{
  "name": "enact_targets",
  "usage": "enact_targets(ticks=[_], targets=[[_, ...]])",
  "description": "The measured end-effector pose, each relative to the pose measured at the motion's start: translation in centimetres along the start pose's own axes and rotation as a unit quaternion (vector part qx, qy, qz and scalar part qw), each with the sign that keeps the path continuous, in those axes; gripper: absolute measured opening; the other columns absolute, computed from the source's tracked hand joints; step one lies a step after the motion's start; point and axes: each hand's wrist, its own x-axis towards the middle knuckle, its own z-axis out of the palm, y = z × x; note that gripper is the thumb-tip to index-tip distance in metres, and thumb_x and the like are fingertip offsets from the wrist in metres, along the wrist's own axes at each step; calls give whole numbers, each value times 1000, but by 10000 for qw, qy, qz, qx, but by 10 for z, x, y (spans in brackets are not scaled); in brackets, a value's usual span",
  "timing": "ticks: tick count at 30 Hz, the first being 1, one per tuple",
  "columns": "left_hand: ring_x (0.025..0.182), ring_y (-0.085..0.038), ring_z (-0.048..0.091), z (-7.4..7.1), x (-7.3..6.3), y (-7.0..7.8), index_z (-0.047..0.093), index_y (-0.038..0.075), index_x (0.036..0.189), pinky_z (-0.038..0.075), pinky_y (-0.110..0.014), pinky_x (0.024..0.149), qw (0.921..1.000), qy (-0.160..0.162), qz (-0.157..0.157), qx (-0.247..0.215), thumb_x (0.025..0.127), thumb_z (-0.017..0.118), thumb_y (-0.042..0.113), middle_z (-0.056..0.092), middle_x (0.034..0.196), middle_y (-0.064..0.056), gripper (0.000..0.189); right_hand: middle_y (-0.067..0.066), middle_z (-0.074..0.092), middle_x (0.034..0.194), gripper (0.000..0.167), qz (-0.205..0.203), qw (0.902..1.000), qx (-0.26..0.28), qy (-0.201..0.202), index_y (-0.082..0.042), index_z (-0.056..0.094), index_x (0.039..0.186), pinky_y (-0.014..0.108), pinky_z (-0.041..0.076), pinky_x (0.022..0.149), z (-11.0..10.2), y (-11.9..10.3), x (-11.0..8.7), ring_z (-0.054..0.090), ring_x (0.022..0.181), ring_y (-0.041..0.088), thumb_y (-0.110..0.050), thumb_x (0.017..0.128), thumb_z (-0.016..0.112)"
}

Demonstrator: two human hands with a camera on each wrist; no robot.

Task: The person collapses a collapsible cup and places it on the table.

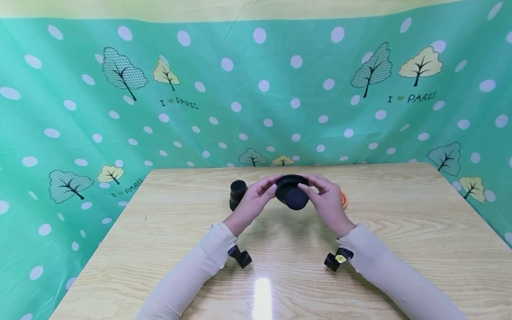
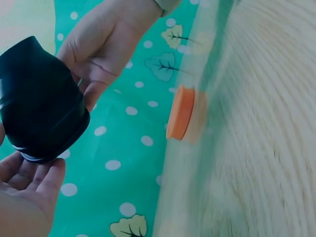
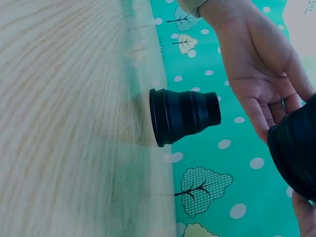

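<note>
Both hands hold a black, stepped, tapered cup-shaped piece [image 1: 295, 195] above the middle of the table. My left hand [image 1: 254, 198] grips its left side near the wide rim, thumb toward me. On the opposite side my right hand [image 1: 329, 202] pinches the same rim. The narrower end faces me and slightly down in the head view. In the left wrist view the piece [image 2: 42, 101] shows ridged bands. A similar black tapered piece [image 3: 185, 116] stands on its wide end, narrow end up, just left of my left hand.
An orange ring-like disc [image 2: 181, 112] lies on the wooden table [image 1: 172, 213], partly hidden behind my right hand in the head view. Small black wrist cameras [image 1: 241, 258] hang under both sleeves. A green dotted cloth [image 1: 224, 115] rises behind the table's far edge.
</note>
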Motion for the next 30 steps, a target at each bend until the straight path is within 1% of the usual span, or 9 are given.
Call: enact_targets(ticks=[3,6,11,16,19,22,26,28,30], targets=[[117,-18,54,3,0,2,48,7,138,45,-28,97,9998,6,9,-200,100,48,20,53,132,-14,40,-10,67,93,23,54,9998,92,186,14,65,105,13,49,72,1,1,1,61,87,4,10,82,65],[117,-19,54,6,0,2,48,3,136,45,-26,96,9996,166,141,-166,100,48,17,53,133,-15,39,-8,67,91,23,41,9997,117,220,15,65,105,12,49,65,2,1,1,60,85,5,11,82,65],[110,-19,54,11,-1,1,48,-2,133,46,-23,91,9981,381,446,175,99,48,12,54,130,-17,37,-4,67,94,23,-78,9997,132,212,17,63,105,12,51,65,2,3,0,60,85,6,12,83,64],[102,-19,56,14,3,-9,53,-4,127,49,-21,84,9950,596,633,487,98,49,9,57,123,-19,32,2,66,98,23,-82,9999,95,119,12,65,106,19,55,67,1,21,-1,59,86,7,10,83,65],[104,-19,57,13,4,-11,55,-1,128,50,-23,86,9951,701,497,490,98,50,10,58,123,-17,32,2,66,96,24,189,9998,-51,-53,5,68,108,20,55,69,-1,30,0,60,86,8,-1,85,67],[105,-17,58,10,5,-10,56,1,128,49,-24,89,9954,831,316,369,96,55,12,61,122,-14,34,-1,66,96,26,611,9976,-175,-284,-1,67,111,18,54,72,-5,33,1,62,91,8,-12,87,68],[104,-15,60,6,4,-6,59,-3,123,50,-24,89,9946,1000,209,153,92,59,7,63,118,-16,33,0,67,102,31,1008,9923,-238,-685,-4,66,114,19,51,81,-11,32,3,61,100,9,-22,88,68],[105,-16,61,5,1,-2,60,-4,121,50,-24,88,9947,984,260,164,91,60,4,64,118,-17,31,3,67,106,33,1128,9894,-307,-866,-6,67,114,20,50,84,-12,32,4,60,104,9,-26,88,68],[106,-18,62,5,-1,-1,62,-3,120,50,-24,88,9954,857,293,298,91,61,4,64,118,-16,30,6,67,107,33,1223,9861,-325,-1076,-7,67,114,21,50,85,-12,30,5,61,103,9,-27,88,68]])
